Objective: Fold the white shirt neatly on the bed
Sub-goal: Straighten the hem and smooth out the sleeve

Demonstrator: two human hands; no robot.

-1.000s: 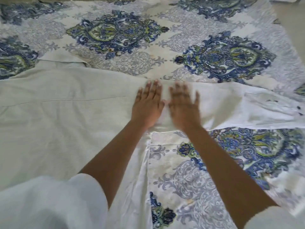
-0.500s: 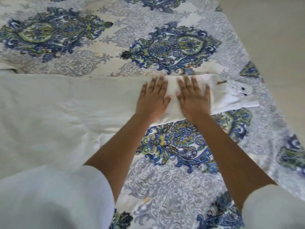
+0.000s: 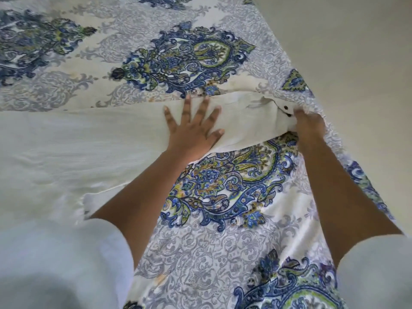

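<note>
The biggest thing here is the bedspread (image 3: 223, 253). There's just the one, cream with grey scrollwork and big blue-and-green paisley medallions, and it fills nearly the whole view. Its right edge runs diagonally, with plain beige floor (image 3: 356, 63) past it in the upper right.

The one white shirt (image 3: 66, 152) lies flat on the bedspread on the left side of the view. The body runs off the left edge, so I can't see the collar or the hem. Its fabric has a fine ribbed look, with a few soft wrinkles near the underarm.

One sleeve (image 3: 245, 126) stretches out from the body. Its long axis runs pretty much straight left to right across the bed, and the cuff end points right, towards the bed's edge.

My own two white sleeves (image 3: 55, 264) show at the bottom corners, and both of my forearms are bare.

My left hand (image 3: 194, 132) is flat on the sleeve, about midway along it. It's palm down with the fingers straight and spread, pressing the cloth onto the bed and not gripping anything.

My right hand (image 3: 310, 128) is at the far end, right at the cuff and close to the bed's edge. The fingers are curled in around the cuff fabric, so that hand is holding the end of the sleeve. I only see the back of the hand, and the fingertips themselves are hidden.

The smallest things are two dark buttons (image 3: 285, 107) on the cuff, one just above the other, right beside my right hand.
</note>
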